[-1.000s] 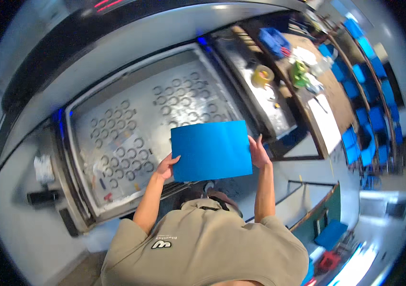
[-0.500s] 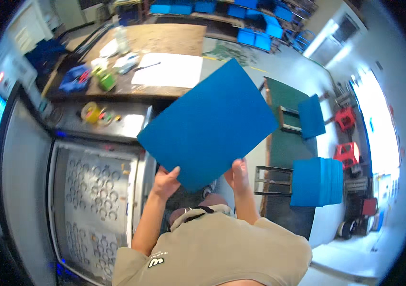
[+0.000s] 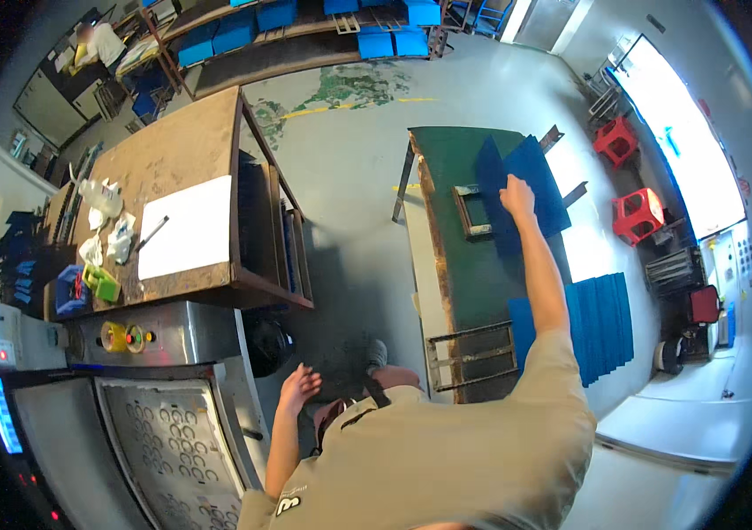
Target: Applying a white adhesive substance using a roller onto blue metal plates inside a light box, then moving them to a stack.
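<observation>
Head view: a green-topped workbench [image 3: 473,274] stands on grey concrete floor [image 3: 349,177], beside a wooden table [image 3: 182,168] and a perforated machine bed [image 3: 173,450]. The right hand [image 3: 516,196] is stretched out — fingers laid on a blue sheet [image 3: 535,181] on the bench. The left hand [image 3: 298,387] hangs empty, fingers loosely spread.

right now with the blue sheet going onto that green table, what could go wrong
The blue sheet under the right hand overhangs the green table's far edge, so it may slide off. The arm is stretched far out, so placement could be crooked. The left hand hangs free beside the machine tray.
</observation>
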Motion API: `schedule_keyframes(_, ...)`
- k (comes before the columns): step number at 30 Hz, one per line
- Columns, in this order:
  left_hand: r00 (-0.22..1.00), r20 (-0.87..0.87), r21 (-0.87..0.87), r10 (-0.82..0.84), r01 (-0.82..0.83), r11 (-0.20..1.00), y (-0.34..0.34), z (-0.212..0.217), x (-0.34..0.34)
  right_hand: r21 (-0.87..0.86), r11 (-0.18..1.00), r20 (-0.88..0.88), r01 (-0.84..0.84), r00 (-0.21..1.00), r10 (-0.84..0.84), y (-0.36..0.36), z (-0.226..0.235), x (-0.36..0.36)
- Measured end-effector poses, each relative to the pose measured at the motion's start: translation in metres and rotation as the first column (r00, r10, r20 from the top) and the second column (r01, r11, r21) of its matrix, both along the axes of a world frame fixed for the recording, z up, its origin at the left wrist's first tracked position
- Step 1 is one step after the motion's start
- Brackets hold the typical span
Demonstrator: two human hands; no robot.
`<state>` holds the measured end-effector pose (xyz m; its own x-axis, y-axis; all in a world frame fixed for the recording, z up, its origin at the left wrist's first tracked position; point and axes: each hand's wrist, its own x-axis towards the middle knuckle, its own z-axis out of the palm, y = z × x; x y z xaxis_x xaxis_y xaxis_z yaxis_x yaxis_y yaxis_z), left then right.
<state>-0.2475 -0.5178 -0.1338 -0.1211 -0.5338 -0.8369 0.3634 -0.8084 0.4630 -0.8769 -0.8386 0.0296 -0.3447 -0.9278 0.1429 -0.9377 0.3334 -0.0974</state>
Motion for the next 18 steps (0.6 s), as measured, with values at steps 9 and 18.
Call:
schedule_keyframes(9, 0.998, 0.055, 0.243, -0.013, 0.000, 0.970, 0.074, -0.049, 0.086, 0.085, 0.977, -0.220, 0.194, 0.960, -0.172, -0.054, -0.044, -0.091)
schedule_keyframes(18, 0.979, 0.179, 0.172, -0.097, 0.066, 0.983, -0.001, -0.041, 0.045, -0.341, 0.934, -0.355, -0.104, 0.934, -0.026, 0.012, -0.038, -0.080)
